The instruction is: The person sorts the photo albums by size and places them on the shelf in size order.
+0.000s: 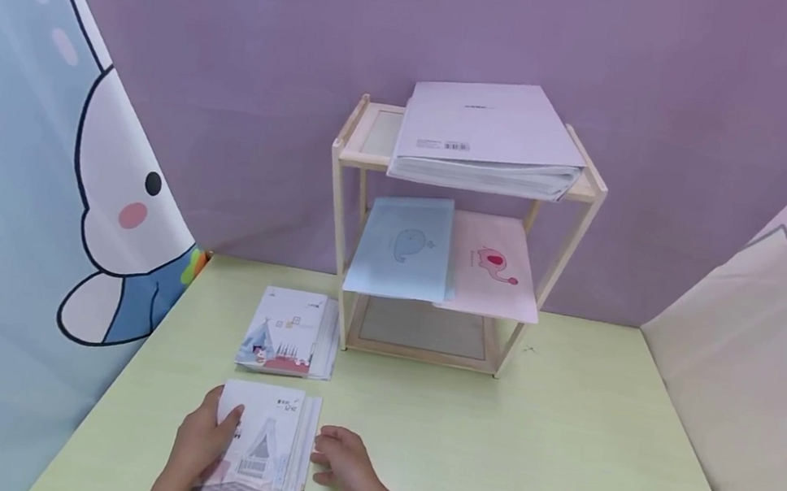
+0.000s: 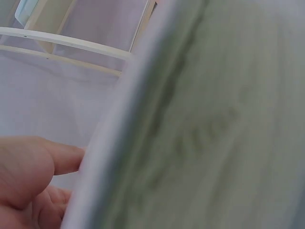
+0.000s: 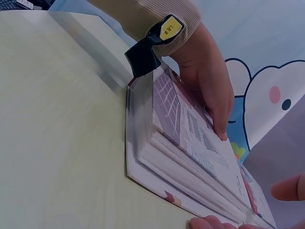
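Note:
A pair of stacked notebooks (image 1: pixel 259 442) with a tent picture lies at the table's front left; the upper one sits shifted left over the lower. My left hand (image 1: pixel 198 441) grips their left side, thumb on top of the cover, fingers hidden underneath. In the left wrist view, a blurred notebook side fills the right part beside my left hand (image 2: pixel 35 181). My right hand (image 1: pixel 349 469) is by the right edge of the lower notebook, fingers loosely bent and holding nothing. Its fingertips (image 3: pixel 209 223) are close to the notebook edge; contact is unclear.
Behind lies another notebook stack (image 1: pixel 287 331). A wooden shelf (image 1: pixel 417 355) stands at the back, carrying a thick lilac folder (image 1: pixel 490 118) on top, and a blue folder (image 1: pixel 401 246) and a pink folder (image 1: pixel 497 266) on its middle level. Printed cloth (image 1: pixel 138 165) walls the sides.

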Motion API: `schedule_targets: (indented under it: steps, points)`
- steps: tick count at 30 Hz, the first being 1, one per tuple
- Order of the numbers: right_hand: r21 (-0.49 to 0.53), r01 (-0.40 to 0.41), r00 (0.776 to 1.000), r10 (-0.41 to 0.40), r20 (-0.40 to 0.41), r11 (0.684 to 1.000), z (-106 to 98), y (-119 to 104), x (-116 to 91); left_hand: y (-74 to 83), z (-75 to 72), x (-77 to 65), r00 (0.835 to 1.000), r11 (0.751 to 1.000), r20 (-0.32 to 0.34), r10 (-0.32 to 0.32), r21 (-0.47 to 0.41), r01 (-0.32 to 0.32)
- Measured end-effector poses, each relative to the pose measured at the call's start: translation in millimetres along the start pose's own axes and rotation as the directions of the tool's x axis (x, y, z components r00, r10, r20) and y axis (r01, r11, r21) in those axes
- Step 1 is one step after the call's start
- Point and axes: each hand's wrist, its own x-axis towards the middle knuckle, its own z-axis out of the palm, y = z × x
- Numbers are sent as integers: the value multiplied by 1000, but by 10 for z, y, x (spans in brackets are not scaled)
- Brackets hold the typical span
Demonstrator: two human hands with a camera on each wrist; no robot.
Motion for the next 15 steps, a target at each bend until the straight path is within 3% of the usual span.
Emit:
schedule_targets:
  steps: [15]
  points:
    - [137, -18, 997, 28, -72, 990, 33, 39, -40, 64, 7, -44, 999, 1000, -44, 13, 8, -13]
